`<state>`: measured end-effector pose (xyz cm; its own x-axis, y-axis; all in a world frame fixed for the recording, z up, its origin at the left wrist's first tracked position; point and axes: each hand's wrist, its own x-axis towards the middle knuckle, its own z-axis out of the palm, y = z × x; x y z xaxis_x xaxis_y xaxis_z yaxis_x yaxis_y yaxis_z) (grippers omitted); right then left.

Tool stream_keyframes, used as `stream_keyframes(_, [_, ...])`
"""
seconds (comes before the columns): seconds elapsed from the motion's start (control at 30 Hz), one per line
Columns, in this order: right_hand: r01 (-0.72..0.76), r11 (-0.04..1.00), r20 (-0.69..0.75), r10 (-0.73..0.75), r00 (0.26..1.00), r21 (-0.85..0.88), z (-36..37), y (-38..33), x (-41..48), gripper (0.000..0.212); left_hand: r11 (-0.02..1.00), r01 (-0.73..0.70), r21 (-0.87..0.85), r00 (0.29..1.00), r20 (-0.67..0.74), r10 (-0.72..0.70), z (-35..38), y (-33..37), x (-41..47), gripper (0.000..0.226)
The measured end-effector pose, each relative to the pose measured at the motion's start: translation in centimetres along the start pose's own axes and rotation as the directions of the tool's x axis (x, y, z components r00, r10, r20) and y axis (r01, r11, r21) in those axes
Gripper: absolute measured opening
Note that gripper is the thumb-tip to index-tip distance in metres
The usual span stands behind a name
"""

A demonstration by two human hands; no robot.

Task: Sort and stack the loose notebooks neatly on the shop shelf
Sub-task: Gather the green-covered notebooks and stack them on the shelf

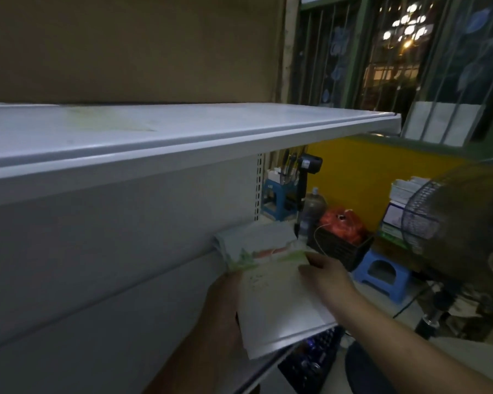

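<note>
Two hands on one pale notebook (279,305), and the head view is all we get. It's tipped up over the front of the lower shelf (271,362), right in front of a stack of notebooks (254,245) with green picture covers.

What's each grip doing?

The right hand (325,275) has its fingers curled over the top right corner, thumb on the face, a pinch as far as I can see. The left hand (224,302) is against the left edge with its fingers tucked out of sight, so I can't tell how far that grip is closed.

Will it behave?

I'd guess it's light and thin with a soft cover, so it'll likely sag if held by one corner. The face looks smooth, which could let it slide off its neighbours.

Where would you hold it, then?

By the two opposite edges, flat, with the thumbs on top. Then lower it square onto the stack, not poked in corner first.

Anything in the way?

The upper shelf (182,132) hangs close overhead, and a fan (453,223) stands off to the right.
</note>
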<state>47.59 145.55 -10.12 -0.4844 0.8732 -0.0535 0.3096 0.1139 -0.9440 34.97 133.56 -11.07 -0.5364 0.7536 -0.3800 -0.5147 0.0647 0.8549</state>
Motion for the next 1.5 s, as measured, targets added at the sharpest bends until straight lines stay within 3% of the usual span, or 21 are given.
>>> stream_keyframes(0.03, [0.015, 1.0, 0.033, -0.014, 0.999, -0.012, -0.1, -0.1, 1.5, 0.036, 0.999, -0.048, 0.026, 0.998, -0.038, 0.049, 0.2, 0.1, 0.7, 0.012])
stream_keyframes(0.17, [0.065, 0.995, 0.15, -0.053, 0.987, -0.073, -0.6, -0.3, 7.5, 0.033, 0.985, -0.153, 0.075, 0.975, -0.154, 0.163, 1.9, 0.4, 3.6, 0.039])
stream_keyframes(0.3, [0.084, 0.977, 0.256, -0.031, 0.966, -0.197, -0.5, -0.1, 13.4, 0.026, 0.957, -0.205, 0.205, 0.909, -0.323, 0.264, 3.5, 1.2, 7.1, 0.045])
stream_keyframes(0.47, [0.27, 0.881, 0.414, -0.095, 0.905, -0.388, 0.9, 0.6, 18.5, 0.02, 0.872, -0.209, 0.443, 0.799, -0.436, 0.414, 4.0, 0.5, 10.7, 0.05])
stream_keyframes(0.57, [0.338, 0.832, 0.448, -0.122, 0.885, -0.44, 2.3, 2.3, 19.1, 0.02, 0.906, -0.225, 0.358, 0.816, -0.439, 0.376, 4.3, -1.1, 10.7, 0.04])
stream_keyframes(0.7, [0.375, 0.865, 0.463, -0.197, 0.864, -0.332, 2.8, 3.6, 19.9, 0.014, 0.935, -0.224, 0.275, 0.821, -0.464, 0.333, 3.6, -2.2, 11.7, 0.041])
stream_keyframes(0.83, [0.421, 0.882, 0.507, -0.269, 0.818, -0.211, 2.3, 3.7, 19.6, 0.037, 0.938, -0.201, 0.281, 0.851, -0.425, 0.309, 3.1, -2.1, 11.5, 0.042])
stream_keyframes(0.93, [0.452, 0.842, 0.498, -0.269, 0.824, -0.293, 1.9, 3.0, 19.0, 0.038, 0.923, -0.204, 0.327, 0.865, -0.382, 0.326, 2.8, -2.1, 11.3, 0.043])
stream_keyframes(1.03, [0.501, 0.74, 0.489, -0.266, 0.831, -0.45, 2.0, 1.9, 18.0, 0.037, 0.874, -0.187, 0.448, 0.883, -0.314, 0.349, 2.7, -1.7, 10.2, 0.04])
stream_keyframes(1.1, [0.516, 0.621, 0.515, -0.203, 0.833, -0.59, 1.9, 1.1, 17.1, 0.038, 0.812, -0.141, 0.566, 0.899, -0.271, 0.345, 2.2, -1.5, 8.9, 0.042])
stream_keyframes(1.17, [0.523, 0.429, 0.536, -0.101, 0.838, -0.736, 1.5, -0.4, 16.4, 0.044, 0.708, -0.041, 0.705, 0.899, -0.282, 0.334, 0.6, -1.3, 6.7, 0.051])
stream_keyframes(1.23, [0.517, 0.167, 0.512, -0.075, 0.855, -0.839, 1.6, -2.6, 15.4, 0.046, 0.43, 0.118, 0.895, 0.895, -0.283, 0.344, -2.6, -1.2, 3.0, 0.057])
stream_keyframes(1.3, [0.487, -0.035, 0.487, -0.13, 0.864, -0.873, 3.0, -5.1, 13.7, 0.044, 0.17, 0.23, 0.958, 0.894, -0.277, 0.353, -7.6, -0.9, -1.7, 0.057])
stream_keyframes(1.33, [0.502, -0.054, 0.503, -0.169, 0.847, -0.863, 4.3, -6.5, 12.2, 0.043, 0.107, 0.286, 0.952, 0.885, -0.305, 0.351, -10.2, -0.5, -4.5, 0.057])
stream_keyframes(1.4, [0.628, 0.005, 0.609, -0.233, 0.758, -0.778, 8.4, -8.6, 8.1, 0.043, 0.011, 0.418, 0.908, 0.844, -0.393, 0.364, -15.6, 0.5, -10.8, 0.058])
stream_keyframes(1.5, [0.861, 0.027, 0.825, -0.273, 0.495, -0.508, 16.6, -10.6, -1.4, 0.056, -0.098, 0.627, 0.773, 0.735, -0.544, 0.406, -22.5, 2.4, -21.0, 0.06])
